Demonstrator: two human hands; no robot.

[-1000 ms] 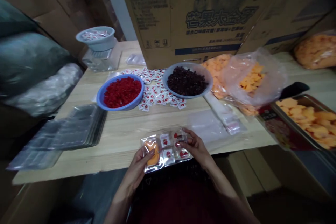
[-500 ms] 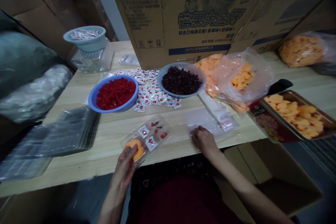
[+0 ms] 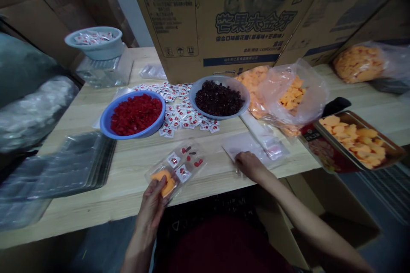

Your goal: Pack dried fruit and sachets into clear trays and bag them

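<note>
My left hand (image 3: pixel 154 200) grips the near end of a clear plastic tray (image 3: pixel 194 172), thumb on top. Orange candy pieces (image 3: pixel 165 183) lie under the thumb; two small printed sachets (image 3: pixel 183 173) and a few red and dark candies (image 3: pixel 197 162) fill the other compartments. My right hand (image 3: pixel 250 165) rests closed at the near edge of a stack of clear plastic bags (image 3: pixel 238 143), its fingers curled on the film. Whether a single bag is pinched between them is hard to make out.
Behind are a blue bowl of red candies (image 3: pixel 160 124), a bowl of dark candies (image 3: pixel 246 104) and scattered sachets (image 3: pixel 185 115). Stacked empty trays (image 3: pixel 80 158) sit left. A tin of orange candies (image 3: pixel 355 140) stands right. A large carton (image 3: pixel 192 17) blocks the back.
The view has shifted slightly. My right hand has drawn a little toward me at the bags, whose left edge looks lifted. My left hand keeps its hold on the tray.
</note>
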